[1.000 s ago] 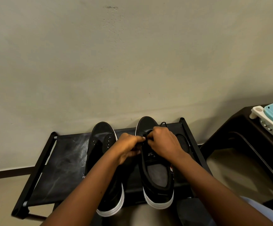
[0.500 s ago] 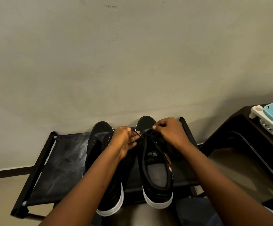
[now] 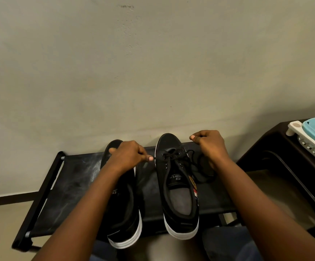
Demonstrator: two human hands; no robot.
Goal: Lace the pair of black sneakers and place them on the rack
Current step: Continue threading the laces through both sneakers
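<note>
Both black sneakers point(image 3: 177, 185) parked side by side on the rack point(image 3: 66, 187), toes to the wall, for a steady lacing base. Left hand point(image 3: 128, 157) pinching one lace point(image 3: 179, 157) end; right hand point(image 3: 208, 144) closed on the other, drawn apart to tension the crossings on the right-side sneaker. Slack pooled beside that shoe. Other sneaker's lacing hidden under the left forearm.

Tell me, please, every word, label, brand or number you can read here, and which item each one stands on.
"S": large letter on the tongue of the right sneaker, seen upside down.
A word beside that "S", possibly "SPORTS": too blurred to read with certainty.
Yellow and red-and-white tags inside the right sneaker's collar: too small to read.
White print on the left sneaker, partly hidden by the left arm: unreadable.
</note>
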